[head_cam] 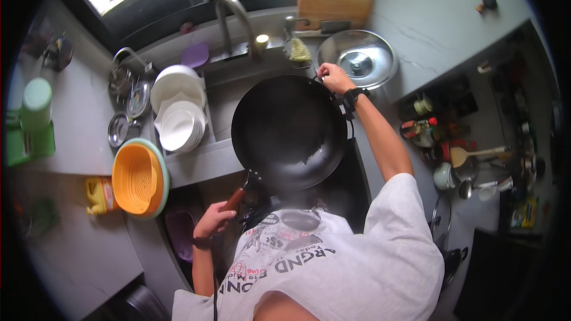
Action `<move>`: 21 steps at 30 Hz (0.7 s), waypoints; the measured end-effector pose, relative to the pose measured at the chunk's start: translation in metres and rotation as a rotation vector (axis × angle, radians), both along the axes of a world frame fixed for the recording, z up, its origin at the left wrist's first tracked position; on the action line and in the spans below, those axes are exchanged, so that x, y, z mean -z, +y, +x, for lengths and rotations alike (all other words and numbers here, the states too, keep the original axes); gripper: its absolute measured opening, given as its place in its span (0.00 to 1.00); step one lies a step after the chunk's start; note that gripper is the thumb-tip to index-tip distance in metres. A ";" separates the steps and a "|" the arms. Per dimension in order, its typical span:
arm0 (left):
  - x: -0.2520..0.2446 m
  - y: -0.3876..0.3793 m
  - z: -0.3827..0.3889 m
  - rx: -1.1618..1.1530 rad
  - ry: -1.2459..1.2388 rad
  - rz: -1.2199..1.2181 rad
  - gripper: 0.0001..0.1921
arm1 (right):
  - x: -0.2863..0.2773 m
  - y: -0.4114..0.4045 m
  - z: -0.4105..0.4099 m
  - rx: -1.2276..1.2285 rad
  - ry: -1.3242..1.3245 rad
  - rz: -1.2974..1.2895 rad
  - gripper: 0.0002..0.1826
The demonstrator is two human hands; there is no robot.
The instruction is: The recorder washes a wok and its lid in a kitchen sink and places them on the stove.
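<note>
A large black wok (pixel 285 129) is held over the front edge of the sink (pixel 223 98), its dark inside facing up. My left hand (pixel 216 218) is closed around its wooden handle (pixel 234 199) at the lower left. On the far right side of the wok, my right hand (pixel 334 78) grips the small side handle, which the fingers mostly hide. A glass lid with a metal rim (pixel 383 67) lies just beyond my right hand. Patches of shine show on the wok's lower right inside. Both wrists wear dark bands.
White bowls (pixel 178 127) stand left of the sink, near an orange colander (pixel 134 178). The faucet (pixel 232 6) arches behind the sink. A wooden cutting board (pixel 334 4) leans at the back. Bottles (pixel 419 129) and a wooden spatula (pixel 459 156) are on the right; a yellow jug (pixel 100 194) is on the left.
</note>
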State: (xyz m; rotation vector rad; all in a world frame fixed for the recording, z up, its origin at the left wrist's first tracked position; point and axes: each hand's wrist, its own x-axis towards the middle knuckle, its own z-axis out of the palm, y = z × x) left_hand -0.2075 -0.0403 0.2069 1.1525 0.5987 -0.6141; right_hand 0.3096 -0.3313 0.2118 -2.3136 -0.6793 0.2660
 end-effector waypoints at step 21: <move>0.009 -0.008 0.139 0.962 0.039 0.031 0.11 | -0.064 -0.305 -0.344 1.158 0.216 0.393 0.09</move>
